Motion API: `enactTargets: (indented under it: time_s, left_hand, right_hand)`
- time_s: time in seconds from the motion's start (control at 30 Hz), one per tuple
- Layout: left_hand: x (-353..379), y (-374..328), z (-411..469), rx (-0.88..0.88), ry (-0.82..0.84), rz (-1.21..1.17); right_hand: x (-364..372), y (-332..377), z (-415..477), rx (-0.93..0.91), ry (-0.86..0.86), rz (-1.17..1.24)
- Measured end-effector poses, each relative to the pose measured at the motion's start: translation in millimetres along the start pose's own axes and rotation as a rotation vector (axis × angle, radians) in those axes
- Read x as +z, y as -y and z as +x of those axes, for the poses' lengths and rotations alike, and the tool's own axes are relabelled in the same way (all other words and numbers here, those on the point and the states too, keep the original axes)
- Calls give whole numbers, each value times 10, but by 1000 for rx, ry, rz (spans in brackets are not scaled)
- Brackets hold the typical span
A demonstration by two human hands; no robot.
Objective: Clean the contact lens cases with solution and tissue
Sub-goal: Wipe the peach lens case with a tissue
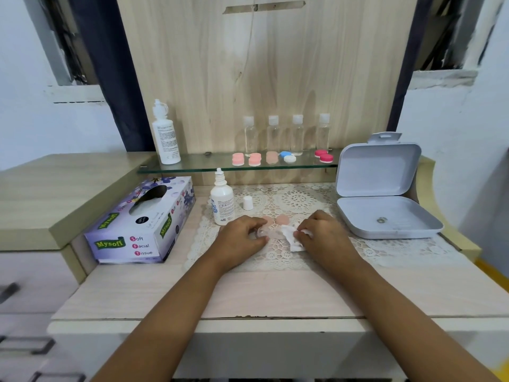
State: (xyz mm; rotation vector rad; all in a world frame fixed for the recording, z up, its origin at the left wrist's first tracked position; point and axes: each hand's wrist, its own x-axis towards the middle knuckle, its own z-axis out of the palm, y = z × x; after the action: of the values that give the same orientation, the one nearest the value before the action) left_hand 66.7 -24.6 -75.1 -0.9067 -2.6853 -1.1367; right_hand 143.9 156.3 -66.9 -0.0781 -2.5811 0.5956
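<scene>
On the lace mat point(275, 257) my left hand point(242, 238) grips the left end of a clear contact lens case point(268, 233). My right hand point(322, 234) pinches a crumpled white tissue point(293, 238) pressed against the case's right end. Two pale pink caps point(275, 219) lie just behind the case. An uncapped white solution bottle point(222, 202) stands behind my left hand, its white cap point(248, 202) beside it.
A purple tissue box point(143, 224) lies at the left. An open grey box point(382, 194) sits at the right. The glass shelf point(192, 166) carries a tall white bottle point(165, 136), several clear bottles point(285, 136) and several pink, blue and white lens cases point(278, 158).
</scene>
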Motion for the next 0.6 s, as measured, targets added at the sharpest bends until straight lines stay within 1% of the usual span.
enactTargets:
  time_s: [0.13, 0.27, 0.43, 0.5, 0.6]
  left_hand:
    - [-3, -2, 0, 7, 22, 72]
    - [-9, 5, 23, 6, 49, 236]
    - [-56, -64, -8, -5, 129, 318]
    - [-83, -105, -24, -15, 168, 343]
    - [-134, -165, -85, -50, 219, 337]
  right_hand:
    - [-4, 7, -68, -71, 88, -83]
    - [-73, 41, -85, -86, 184, -109]
    - [-176, 99, -81, -146, 217, -156]
    - [-207, 156, -90, -136, 194, -175]
    - [-231, 167, -70, -24, 129, -70]
